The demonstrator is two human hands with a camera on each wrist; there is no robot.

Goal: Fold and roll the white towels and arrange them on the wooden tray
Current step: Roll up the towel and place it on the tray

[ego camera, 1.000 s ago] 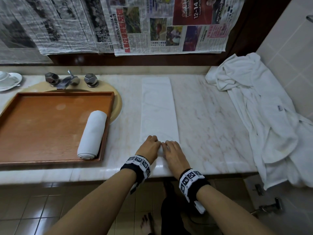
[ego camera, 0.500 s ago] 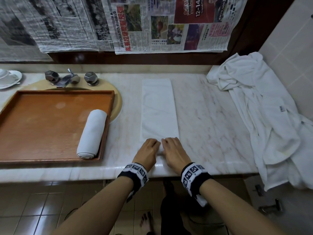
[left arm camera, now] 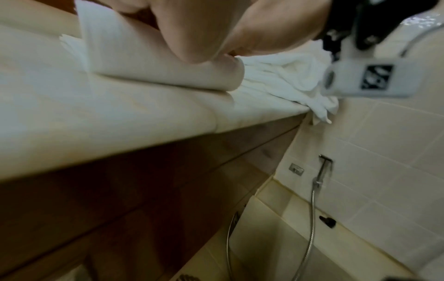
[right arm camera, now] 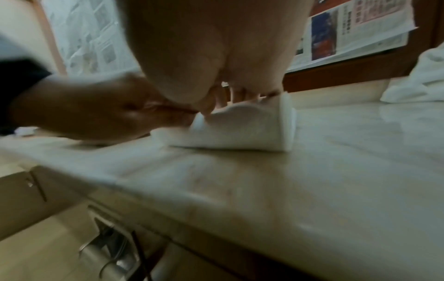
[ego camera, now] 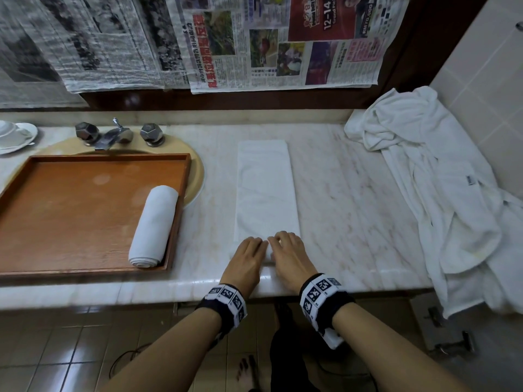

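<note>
A long folded white towel [ego camera: 266, 188] lies flat on the marble counter [ego camera: 353, 210], running away from me. Its near end is curled into a small roll [right arm camera: 242, 131]. My left hand [ego camera: 253, 247] and right hand [ego camera: 284, 240] sit side by side on that roll, fingers curled over it and thumbs tucked at its near side. From the left wrist view the roll [left arm camera: 144, 57] shows under my palm. One finished rolled towel [ego camera: 154, 224] lies along the right inner edge of the wooden tray [ego camera: 70, 210] on the left.
A heap of loose white towels [ego camera: 441, 193] covers the counter's right end and hangs over its edge. Behind the tray are the tap [ego camera: 113, 135] and basin rim, and a cup and saucer [ego camera: 14, 134] sit at far left. Newspapers [ego camera: 254, 41] cover the wall.
Both hands have crept slightly forward along the towel, turning its near end over into a thicker roll. Everything else stays put.
</note>
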